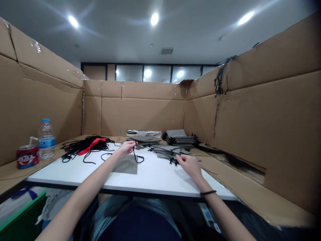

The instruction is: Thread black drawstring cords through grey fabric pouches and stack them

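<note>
My left hand point(127, 148) is closed in a pinch over the middle of the white table board point(155, 182). A black cord point(134, 154) hangs from its fingertips, with the lower part curled in a loop. Something thin points rightward from those fingers, too small to name. Below lies a flat grey piece point(126, 166), partly covered by my left forearm. My right hand point(190, 164) is closed at the near right edge of a spread of grey pieces with black cords point(164, 152). What its fingers hold, if anything, cannot be made out.
Black cords point(86, 147) lie heaped at the left with a red strip point(92, 146) across them. Stacked grey pieces point(177, 135) stand at the back right. A water bottle point(46, 140) and red can point(27, 157) stand far left. Cardboard walls point(135, 113) enclose the table.
</note>
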Action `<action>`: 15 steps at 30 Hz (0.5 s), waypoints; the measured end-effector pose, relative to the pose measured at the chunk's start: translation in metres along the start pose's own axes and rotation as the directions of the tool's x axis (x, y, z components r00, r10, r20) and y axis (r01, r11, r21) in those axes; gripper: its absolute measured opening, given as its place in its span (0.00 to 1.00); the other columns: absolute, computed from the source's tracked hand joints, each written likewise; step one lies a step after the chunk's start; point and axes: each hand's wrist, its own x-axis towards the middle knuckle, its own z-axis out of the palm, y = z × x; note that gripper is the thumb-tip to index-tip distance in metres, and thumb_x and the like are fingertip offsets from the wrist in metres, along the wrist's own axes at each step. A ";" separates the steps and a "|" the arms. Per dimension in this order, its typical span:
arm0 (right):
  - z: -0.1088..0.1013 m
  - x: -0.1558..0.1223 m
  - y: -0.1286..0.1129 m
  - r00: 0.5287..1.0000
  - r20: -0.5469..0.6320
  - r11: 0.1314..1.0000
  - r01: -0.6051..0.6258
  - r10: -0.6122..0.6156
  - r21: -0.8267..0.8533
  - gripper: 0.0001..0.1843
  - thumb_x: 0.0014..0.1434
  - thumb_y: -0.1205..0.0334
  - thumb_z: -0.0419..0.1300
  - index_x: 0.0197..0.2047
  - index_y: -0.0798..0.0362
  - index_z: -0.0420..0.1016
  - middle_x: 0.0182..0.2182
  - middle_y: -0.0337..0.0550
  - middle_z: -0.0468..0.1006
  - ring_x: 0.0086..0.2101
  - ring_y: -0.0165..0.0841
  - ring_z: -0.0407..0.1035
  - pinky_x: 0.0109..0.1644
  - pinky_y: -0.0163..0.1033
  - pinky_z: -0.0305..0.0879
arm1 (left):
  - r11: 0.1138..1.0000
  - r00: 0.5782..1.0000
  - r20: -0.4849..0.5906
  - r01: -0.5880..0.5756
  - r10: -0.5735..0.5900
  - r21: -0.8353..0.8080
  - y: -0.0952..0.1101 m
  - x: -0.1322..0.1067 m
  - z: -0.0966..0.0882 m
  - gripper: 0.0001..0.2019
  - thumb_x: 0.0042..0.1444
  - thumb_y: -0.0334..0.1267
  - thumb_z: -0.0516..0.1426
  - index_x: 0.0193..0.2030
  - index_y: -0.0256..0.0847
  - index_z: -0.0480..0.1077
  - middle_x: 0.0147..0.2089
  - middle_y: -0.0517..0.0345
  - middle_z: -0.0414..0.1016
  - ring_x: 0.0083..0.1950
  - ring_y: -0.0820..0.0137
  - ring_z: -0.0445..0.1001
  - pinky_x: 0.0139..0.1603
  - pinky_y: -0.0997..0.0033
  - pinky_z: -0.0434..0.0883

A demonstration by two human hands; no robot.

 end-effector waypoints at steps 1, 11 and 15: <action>0.000 0.000 0.000 1.000 0.000 1.000 -0.003 0.003 -0.002 0.25 0.57 0.46 0.47 0.15 0.52 0.57 0.15 0.41 0.67 0.21 0.31 0.58 0.26 0.36 0.42 | 1.000 1.000 -0.010 0.001 -0.001 -0.004 0.000 0.000 -0.001 0.14 0.50 0.42 0.63 0.40 0.34 0.72 0.28 0.59 0.70 0.20 0.82 0.59 0.22 0.79 0.54; 0.000 0.000 0.001 0.998 0.000 0.997 -0.063 0.063 -0.050 0.26 0.58 0.47 0.48 0.15 0.52 0.59 0.15 0.42 0.68 0.22 0.32 0.60 0.26 0.36 0.43 | 0.977 0.984 -0.178 0.030 0.008 0.212 -0.004 -0.003 -0.011 0.17 0.48 0.45 0.62 0.42 0.37 0.70 0.48 0.48 0.73 0.34 0.72 0.72 0.34 0.74 0.68; -0.002 0.001 0.000 0.994 0.016 0.989 -0.109 0.111 -0.100 0.24 0.58 0.48 0.48 0.15 0.52 0.61 0.17 0.43 0.70 0.23 0.32 0.61 0.27 0.36 0.43 | 0.904 0.987 -0.152 0.027 0.043 0.428 -0.010 -0.001 -0.014 0.09 0.45 0.39 0.61 0.33 0.37 0.72 0.42 0.48 0.75 0.38 0.66 0.73 0.34 0.72 0.68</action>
